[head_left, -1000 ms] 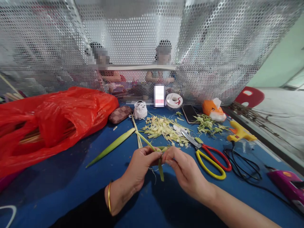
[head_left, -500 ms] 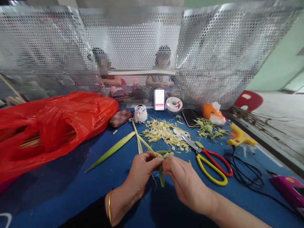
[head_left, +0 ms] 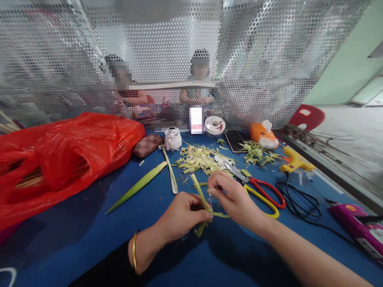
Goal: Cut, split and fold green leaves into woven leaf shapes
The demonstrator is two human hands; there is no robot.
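My left hand (head_left: 188, 213) pinches a small bundle of folded green leaf strips (head_left: 200, 189) between thumb and fingers. One strip points up and away, another sticks out to the right, and a short end hangs below. Just to the right and a little higher, my right hand (head_left: 231, 195) is closed in a pinch on a thin white thread (head_left: 210, 201) that runs down to the bundle. A long green leaf (head_left: 136, 187) and a narrow pale leaf strip (head_left: 170, 169) lie on the blue table beyond my left hand. Scissors (head_left: 257, 187) with red and yellow handles lie beside my right hand.
Leaf scraps (head_left: 199, 157), a ball of white string (head_left: 172, 138), a ribbon spool (head_left: 214, 125) and a brown checked pouch (head_left: 147, 145) lie farther back. A red plastic bag (head_left: 68, 147) fills the left; a yellow glue gun (head_left: 296, 160) with its cable is at right. Two people sit behind the perforated screen.
My right hand has drawn away from the bundle, up and to the right, with the thread. The bundle has turned in my left hand. The view has shifted slightly.
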